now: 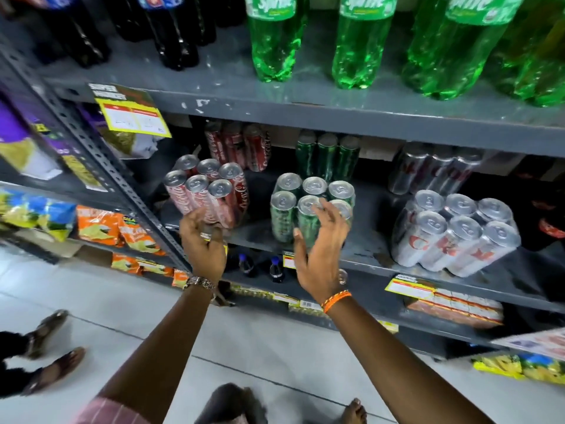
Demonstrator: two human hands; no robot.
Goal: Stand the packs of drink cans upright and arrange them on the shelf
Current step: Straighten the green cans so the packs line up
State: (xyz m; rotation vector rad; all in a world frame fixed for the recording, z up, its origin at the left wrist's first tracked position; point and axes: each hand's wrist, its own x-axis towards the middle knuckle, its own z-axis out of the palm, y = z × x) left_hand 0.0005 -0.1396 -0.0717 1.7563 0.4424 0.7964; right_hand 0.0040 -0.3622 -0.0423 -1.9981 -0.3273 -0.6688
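Left hand (203, 240) grips the lower front of the red Coca-Cola six-pack (209, 191), fingers curled on it; the pack leans at the left end of the middle shelf (360, 261). Right hand (321, 240), fingers spread, rests on the upright green six-pack (308, 206). Best move: tip the red pack's base flat, then slide it back. Can tops point up-left, long axis near vertical.

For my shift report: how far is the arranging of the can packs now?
Done: the silver pack stands upright on the shelf. In hand: left hand tilts the red pack; right hand reaches the upright green pack. Left: standing the red pack straight.
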